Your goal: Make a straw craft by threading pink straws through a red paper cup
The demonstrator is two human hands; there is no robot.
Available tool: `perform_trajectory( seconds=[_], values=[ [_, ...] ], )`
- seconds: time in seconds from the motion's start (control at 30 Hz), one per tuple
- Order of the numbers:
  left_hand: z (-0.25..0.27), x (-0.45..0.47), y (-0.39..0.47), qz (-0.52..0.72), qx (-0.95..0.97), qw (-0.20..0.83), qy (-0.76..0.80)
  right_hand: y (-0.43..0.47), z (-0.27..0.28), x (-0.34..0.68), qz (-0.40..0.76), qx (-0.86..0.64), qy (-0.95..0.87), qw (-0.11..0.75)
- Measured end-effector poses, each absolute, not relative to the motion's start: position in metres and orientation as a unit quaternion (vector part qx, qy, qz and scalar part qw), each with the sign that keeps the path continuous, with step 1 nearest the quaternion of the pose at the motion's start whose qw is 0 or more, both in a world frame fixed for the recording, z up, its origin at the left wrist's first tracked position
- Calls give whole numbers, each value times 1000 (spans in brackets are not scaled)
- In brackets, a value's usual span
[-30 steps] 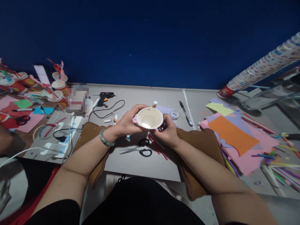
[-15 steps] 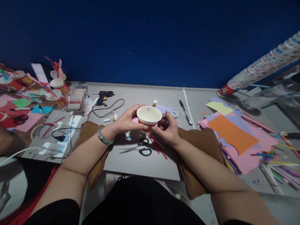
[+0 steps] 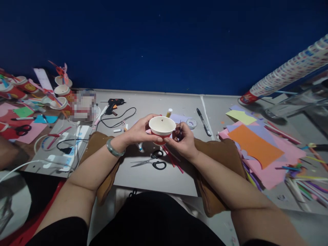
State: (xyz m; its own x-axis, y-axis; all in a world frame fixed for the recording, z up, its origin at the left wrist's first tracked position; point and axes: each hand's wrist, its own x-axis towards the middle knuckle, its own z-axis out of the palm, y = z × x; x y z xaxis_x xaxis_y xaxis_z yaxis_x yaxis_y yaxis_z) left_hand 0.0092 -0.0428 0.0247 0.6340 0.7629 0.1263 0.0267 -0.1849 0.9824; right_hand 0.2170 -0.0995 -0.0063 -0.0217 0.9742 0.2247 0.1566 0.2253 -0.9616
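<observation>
A dark blue panel (image 3: pixel 164 48) rises beyond both hands, and the grey table (image 3: pixel 159 179) spreads beneath them. A brown cushion (image 3: pixel 221 171) shows under each forearm. The long stack of paper cups (image 3: pixel 289 71) leans well off to the right hand's far right, with an orange sheet (image 3: pixel 256 145) nearer on that side. The left hand (image 3: pixel 140 132) is partly open, curved around the left side of a red paper cup (image 3: pixel 162 127), its thumb along the near side. The right hand (image 3: pixel 186 143) is half curled, its thumb touching the cup's near right side. The cup sits between the two hands, mouth upward and tipped slightly toward the person. Black-handled scissors (image 3: pixel 149 162) lie open below the hands; a glue gun (image 3: pixel 114 106) rests beyond the left hand, and a black pen (image 3: pixel 203 122) beyond the right. The right fingers also grasp a small dark object (image 3: pixel 180 132), too obscured to identify. A tiny hole (image 3: pixel 162 120) marks the cup's inner far wall.
</observation>
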Motion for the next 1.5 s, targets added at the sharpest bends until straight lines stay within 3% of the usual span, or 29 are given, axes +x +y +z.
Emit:
perform_trajectory(
  seconds=[0.33,0.6,0.87,1.5],
  values=[
    [30,10,-45,296,685,582,324,-99,-8,217,410,-462,-592,517],
    [20,8,-44,343,801,423,248,-102,-13,217,356,-413,-642,539],
    [17,12,-42,402,861,266,165,-97,-13,219,201,-307,-711,600],
    [14,10,-39,430,833,306,168,-97,-16,219,213,-297,-699,614]
  ],
)
